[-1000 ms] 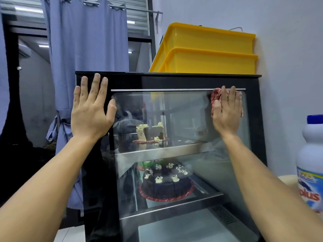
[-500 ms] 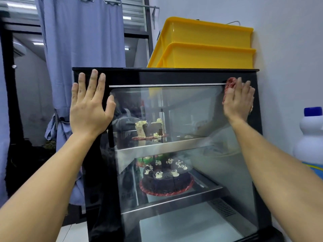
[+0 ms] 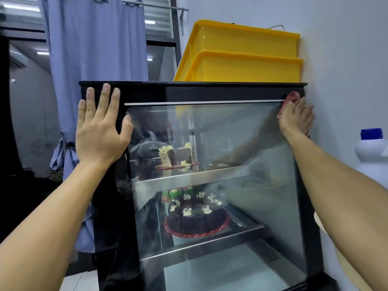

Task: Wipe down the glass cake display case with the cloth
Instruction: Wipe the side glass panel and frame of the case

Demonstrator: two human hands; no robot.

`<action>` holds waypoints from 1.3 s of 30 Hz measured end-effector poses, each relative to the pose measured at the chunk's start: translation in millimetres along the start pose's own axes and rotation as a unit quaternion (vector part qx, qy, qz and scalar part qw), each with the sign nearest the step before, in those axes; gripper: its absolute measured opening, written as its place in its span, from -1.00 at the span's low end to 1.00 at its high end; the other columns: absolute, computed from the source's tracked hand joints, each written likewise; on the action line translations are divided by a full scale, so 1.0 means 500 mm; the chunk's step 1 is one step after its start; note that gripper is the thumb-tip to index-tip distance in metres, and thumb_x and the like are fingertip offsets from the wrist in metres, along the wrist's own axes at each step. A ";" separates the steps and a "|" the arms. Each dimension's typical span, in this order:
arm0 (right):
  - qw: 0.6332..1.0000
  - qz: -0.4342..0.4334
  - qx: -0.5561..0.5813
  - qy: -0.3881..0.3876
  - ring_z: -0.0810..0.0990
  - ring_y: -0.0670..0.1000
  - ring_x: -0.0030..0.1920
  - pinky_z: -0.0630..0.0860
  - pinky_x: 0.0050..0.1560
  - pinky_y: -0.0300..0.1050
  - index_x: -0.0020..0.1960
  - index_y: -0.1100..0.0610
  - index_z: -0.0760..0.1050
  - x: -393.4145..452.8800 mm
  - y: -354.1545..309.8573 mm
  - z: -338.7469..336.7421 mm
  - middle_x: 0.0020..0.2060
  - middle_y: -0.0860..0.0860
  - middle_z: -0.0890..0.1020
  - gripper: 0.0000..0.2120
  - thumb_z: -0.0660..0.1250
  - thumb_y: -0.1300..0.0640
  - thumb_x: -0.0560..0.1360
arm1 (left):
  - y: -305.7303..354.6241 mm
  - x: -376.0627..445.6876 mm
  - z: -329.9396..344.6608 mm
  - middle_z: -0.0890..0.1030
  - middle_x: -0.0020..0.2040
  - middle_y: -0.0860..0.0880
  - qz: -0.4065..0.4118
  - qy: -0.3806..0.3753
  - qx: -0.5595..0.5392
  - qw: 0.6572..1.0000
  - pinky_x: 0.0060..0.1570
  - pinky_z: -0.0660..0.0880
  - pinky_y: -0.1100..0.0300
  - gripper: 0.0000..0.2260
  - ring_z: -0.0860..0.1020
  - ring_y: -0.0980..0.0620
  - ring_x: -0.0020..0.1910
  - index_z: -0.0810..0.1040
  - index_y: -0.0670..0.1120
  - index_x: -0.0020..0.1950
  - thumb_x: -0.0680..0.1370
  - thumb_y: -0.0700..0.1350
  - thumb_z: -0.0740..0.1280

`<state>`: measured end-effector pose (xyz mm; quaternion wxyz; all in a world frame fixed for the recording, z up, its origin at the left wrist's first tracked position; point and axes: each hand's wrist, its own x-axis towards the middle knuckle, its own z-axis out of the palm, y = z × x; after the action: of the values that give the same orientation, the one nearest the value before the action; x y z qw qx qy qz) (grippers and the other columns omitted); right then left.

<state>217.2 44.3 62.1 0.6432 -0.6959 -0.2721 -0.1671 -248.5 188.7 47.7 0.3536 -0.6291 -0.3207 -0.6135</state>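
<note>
- A person's left hand [image 3: 100,131] lies flat on the black frame at the upper left corner of the glass cake display case [image 3: 210,143], fingers straight and spread, thumb reaching onto the edge of the glass, gripping nothing.
- The right hand [image 3: 297,120] presses a red cloth [image 3: 290,97] against the upper right corner of the case, where the glass meets the black frame; the cloth shows above and to the left of the fingers, which lie over it rather than pinch it.
- Behind the glass, a chocolate cake [image 3: 195,217] with white dollops sits on a red board on the lower shelf; cake slices [image 3: 176,154] stand on the shelf above.
- A white bottle [image 3: 372,156] with a blue cap stands to the right of the case, near the wall.
- Two stacked yellow tubs [image 3: 243,57] rest on the case's black top.
- A blue curtain [image 3: 94,49] hangs behind the case, to the left.
</note>
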 end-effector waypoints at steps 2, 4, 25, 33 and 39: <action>0.996 0.084 0.034 0.021 -0.23 0.16 0.68 -0.31 0.64 0.08 0.71 -0.03 -0.16 -0.020 -0.008 0.012 0.69 0.07 -0.18 -0.41 -0.16 -0.17 0.74 | -0.001 0.001 0.000 0.08 0.71 -0.04 0.000 -0.002 0.002 1.000 0.66 -0.14 -0.06 -0.41 -0.03 -0.14 0.70 0.12 -0.01 0.71 0.69 0.12 0.08; 0.994 0.090 0.036 0.051 -0.22 0.18 0.68 -0.31 0.64 0.11 0.71 -0.03 -0.15 -0.055 -0.048 0.038 0.69 0.09 -0.17 -0.42 -0.16 -0.14 0.74 | -0.001 0.001 0.000 0.07 0.71 -0.03 -0.003 -0.007 0.004 1.000 0.66 -0.15 -0.06 -0.41 -0.04 -0.13 0.70 0.11 0.00 0.71 0.69 0.12 0.08; 0.995 0.076 0.034 0.049 -0.17 0.16 0.69 -0.26 0.64 0.10 0.72 0.02 -0.11 -0.074 -0.002 0.018 0.70 0.10 -0.12 -0.42 -0.15 -0.14 0.75 | -0.004 -0.002 0.000 0.08 0.71 -0.03 -0.001 -0.009 0.004 1.000 0.66 -0.15 -0.06 -0.42 -0.04 -0.14 0.70 0.12 0.01 0.71 0.69 0.11 0.06; 0.893 -0.444 -0.075 -0.009 -0.14 0.19 0.68 -0.24 0.66 0.11 0.71 0.01 0.01 -0.201 -0.117 0.126 0.69 0.09 -0.06 -0.39 -0.04 -0.14 0.71 | -0.013 0.000 0.005 0.05 0.72 -0.06 0.016 -0.020 0.005 1.000 0.66 -0.15 -0.09 -0.42 -0.06 -0.15 0.70 0.09 -0.02 0.72 0.70 0.11 0.04; 0.998 -0.019 0.004 0.056 -0.24 0.20 0.68 -0.31 0.64 0.12 0.71 -0.01 -0.17 -0.159 -0.032 0.069 0.69 0.09 -0.17 -0.41 -0.19 -0.16 0.74 | 0.005 0.000 0.000 0.05 0.72 -0.03 -0.012 -0.022 -0.005 1.000 0.65 -0.20 -0.06 -0.42 -0.07 -0.16 0.70 0.10 0.00 0.71 0.70 0.10 0.03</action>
<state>140.2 65.6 24.8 0.6567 -0.6779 -0.2493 -0.2170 -246.4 187.5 47.7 0.3361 -0.6405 -0.3325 -0.6052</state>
